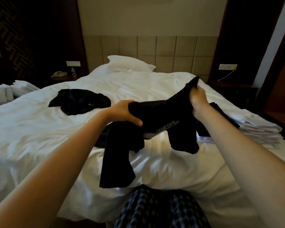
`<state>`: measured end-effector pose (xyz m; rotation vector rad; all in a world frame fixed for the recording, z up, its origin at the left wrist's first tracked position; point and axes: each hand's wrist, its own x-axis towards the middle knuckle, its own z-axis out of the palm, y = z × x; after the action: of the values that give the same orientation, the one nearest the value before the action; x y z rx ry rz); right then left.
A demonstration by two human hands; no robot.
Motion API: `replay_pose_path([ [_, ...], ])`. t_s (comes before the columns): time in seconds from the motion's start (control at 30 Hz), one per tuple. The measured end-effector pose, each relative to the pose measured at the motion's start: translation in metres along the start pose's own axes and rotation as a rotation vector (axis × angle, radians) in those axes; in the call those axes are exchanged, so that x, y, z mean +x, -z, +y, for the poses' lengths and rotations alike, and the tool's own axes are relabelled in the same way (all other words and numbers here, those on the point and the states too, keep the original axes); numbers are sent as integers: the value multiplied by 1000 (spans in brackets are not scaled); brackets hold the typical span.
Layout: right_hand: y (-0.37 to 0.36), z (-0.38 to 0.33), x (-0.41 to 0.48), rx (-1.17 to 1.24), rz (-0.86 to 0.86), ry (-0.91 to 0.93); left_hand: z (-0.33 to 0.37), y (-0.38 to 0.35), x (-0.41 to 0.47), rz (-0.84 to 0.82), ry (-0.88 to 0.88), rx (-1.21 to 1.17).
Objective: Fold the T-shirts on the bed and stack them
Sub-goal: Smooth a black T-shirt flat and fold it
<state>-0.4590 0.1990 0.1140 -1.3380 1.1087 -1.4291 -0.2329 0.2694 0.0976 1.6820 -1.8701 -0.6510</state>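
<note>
While the black T-shirt (161, 116) hangs bunched between the two hands, its held span runs from the left hand (125, 112) up and across to the right hand (198, 102), which sits higher and farther from the person. The left hand has its fingers curled over the cloth with the thumb clamped beneath. The right hand grips a gathered edge, and a peak of cloth stands up above its knuckles. Below the left hand a long fold drops toward the person and almost reaches the bed (31, 129); below the right hand a shorter flap hangs clear. The shirt is thus off the mattress, crumpled rather than spread, and I cannot tell which part is collar or hem. Laying it flat probably calls for the hands to draw apart along that same line. Beyond the left hand and out to its left, a second black garment (79, 101) lies crumpled on the bed, well apart from both hands and nearer the left. Just to the outside of the right forearm sits a stack of folded white cloth (260, 130), the likely place for the finished shirt, so the right hand is the nearer one to it.
</note>
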Motion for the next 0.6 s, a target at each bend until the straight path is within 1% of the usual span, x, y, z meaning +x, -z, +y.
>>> replay_pose_path([
  [0.03, 0, -2, -2, -183, -90, 34, -1, -2, 2, -16, -8, 204],
  [0.07, -1, -5, -5, -349, -172, 72, -1, -4, 5, 21, -26, 343],
  [0.1, -1, -9, -8, -467, -252, 85, -3, -6, 7, 106, -28, 397],
  [0.13, 0, -12, -12, -531, -348, 62, -4, -6, 7, 221, -33, 386],
  [0.2, 6, -19, -16, -542, -537, -56, -10, -4, 6, 449, 12, 238],
  [0.23, 8, -22, -19, -549, -620, -123, -11, -4, 6, 520, 43, 129],
  [0.27, 11, -23, -22, -624, -684, -154, -11, -4, 5, 563, 61, 40],
  [0.3, 14, -22, -22, -787, -727, -137, -8, -6, 4, 572, 87, -42],
  [0.37, 12, -18, -25, -1252, -768, -27, 0, -12, 5, 538, 101, -154],
  [0.4, 11, -16, -26, -1427, -749, 29, 5, -15, 5, 502, 88, -168],
  [0.43, 11, -16, -27, -1502, -710, 43, 12, -17, 3, 471, 64, -160],
  [0.5, 15, -21, -28, -1446, -643, -6, 17, -14, 2, 443, 12, -147],
  [0.57, 26, -29, -23, -1226, -566, -47, 19, -7, 3, 437, -7, -158],
  [0.6, 31, -35, -20, -1074, -495, -58, 21, -2, 4, 439, -7, -172],
])
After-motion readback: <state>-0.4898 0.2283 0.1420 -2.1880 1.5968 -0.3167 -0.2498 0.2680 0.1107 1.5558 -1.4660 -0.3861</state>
